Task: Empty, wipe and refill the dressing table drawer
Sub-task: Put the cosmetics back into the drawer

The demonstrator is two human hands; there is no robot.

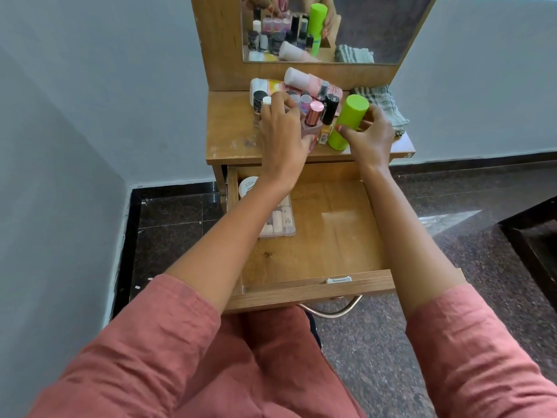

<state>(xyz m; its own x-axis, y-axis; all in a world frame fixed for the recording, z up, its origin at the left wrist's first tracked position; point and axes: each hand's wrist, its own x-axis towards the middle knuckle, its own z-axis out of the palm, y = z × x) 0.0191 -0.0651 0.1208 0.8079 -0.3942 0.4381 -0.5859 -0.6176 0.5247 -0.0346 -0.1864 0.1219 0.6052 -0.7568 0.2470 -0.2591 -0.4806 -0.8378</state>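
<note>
The wooden tabletop (232,128) carried a crowd of small cosmetic bottles (328,107) standing upright at its middle, pale tubes (301,79) lying on their sides behind them, and a folded striped cloth (382,101) at the right rear. Below, the open drawer (331,236) held a white jar (247,187) and a clear case (281,221) along its left side.

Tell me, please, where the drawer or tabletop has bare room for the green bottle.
Drawer: its floor is bare right of the clear case and the white jar, up to the right wall and the front. Tabletop: a bare strip at the front left corner. The bottle cluster crowds the middle; the cloth fills the back right.
</note>
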